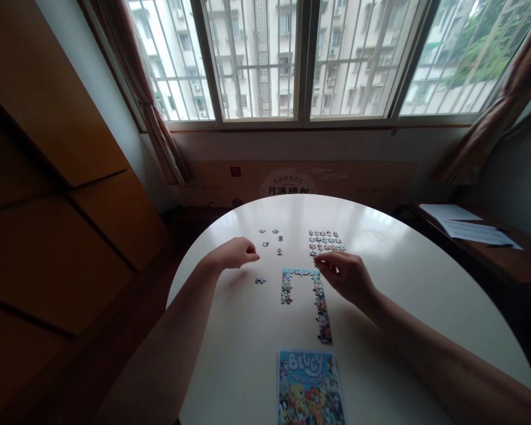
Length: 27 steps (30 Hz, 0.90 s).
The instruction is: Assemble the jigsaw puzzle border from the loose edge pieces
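Note:
My left hand (236, 254) hovers over the left of the white round table (248, 366), fingers curled together; whether anything is pinched in them is hidden. Several loose jigsaw pieces (265, 244) lie just beyond it, and a small joined pair (260, 281) is below its fingertips. With thumb and forefinger closed, my right hand (345, 270) is at the near-left corner of a block of sorted puzzle pieces (325, 240); what it pinches is too small to make out. Between the hands lies a partly joined puzzle border (323, 307), with a top edge, a short left side and a longer right side.
A colourful picture sheet marked "BLUEY" (312, 386) lies at the near side of the table. On the right, papers (473, 224) rest on a dark wooden desk (513, 262). Wooden cabinets (48, 236) stand at left, and barred windows (256, 59) are ahead.

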Available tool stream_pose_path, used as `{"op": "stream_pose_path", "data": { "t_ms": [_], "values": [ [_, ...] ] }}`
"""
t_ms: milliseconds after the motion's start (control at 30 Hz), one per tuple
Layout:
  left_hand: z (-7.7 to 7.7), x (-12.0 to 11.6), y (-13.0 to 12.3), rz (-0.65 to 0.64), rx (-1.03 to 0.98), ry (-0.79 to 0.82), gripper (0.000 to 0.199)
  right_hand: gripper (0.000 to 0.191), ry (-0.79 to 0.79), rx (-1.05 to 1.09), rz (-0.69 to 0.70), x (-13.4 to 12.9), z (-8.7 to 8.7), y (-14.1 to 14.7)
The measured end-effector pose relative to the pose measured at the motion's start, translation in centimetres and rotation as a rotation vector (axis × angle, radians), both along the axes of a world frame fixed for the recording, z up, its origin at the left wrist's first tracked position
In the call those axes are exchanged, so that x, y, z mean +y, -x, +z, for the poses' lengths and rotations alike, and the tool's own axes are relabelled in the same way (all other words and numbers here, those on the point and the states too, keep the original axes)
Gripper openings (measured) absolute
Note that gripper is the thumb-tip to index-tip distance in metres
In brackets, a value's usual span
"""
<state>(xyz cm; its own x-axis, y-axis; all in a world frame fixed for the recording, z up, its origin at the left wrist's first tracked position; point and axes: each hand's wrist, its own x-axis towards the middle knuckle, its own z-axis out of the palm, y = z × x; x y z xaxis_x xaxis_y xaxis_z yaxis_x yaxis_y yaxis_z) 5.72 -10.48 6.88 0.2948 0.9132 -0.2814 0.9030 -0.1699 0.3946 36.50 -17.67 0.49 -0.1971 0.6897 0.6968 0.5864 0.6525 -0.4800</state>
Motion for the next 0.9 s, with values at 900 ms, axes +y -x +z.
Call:
{"op": "stream_pose_path", "data": {
  "t_ms": [900],
  "values": [
    [-4.3, 4.0, 1.6, 0.424, -0.141, -0.549, 0.021, 0.015, 0.059, 0.271, -0.073, 1.1, -1.9, 0.1]
  ]
}}
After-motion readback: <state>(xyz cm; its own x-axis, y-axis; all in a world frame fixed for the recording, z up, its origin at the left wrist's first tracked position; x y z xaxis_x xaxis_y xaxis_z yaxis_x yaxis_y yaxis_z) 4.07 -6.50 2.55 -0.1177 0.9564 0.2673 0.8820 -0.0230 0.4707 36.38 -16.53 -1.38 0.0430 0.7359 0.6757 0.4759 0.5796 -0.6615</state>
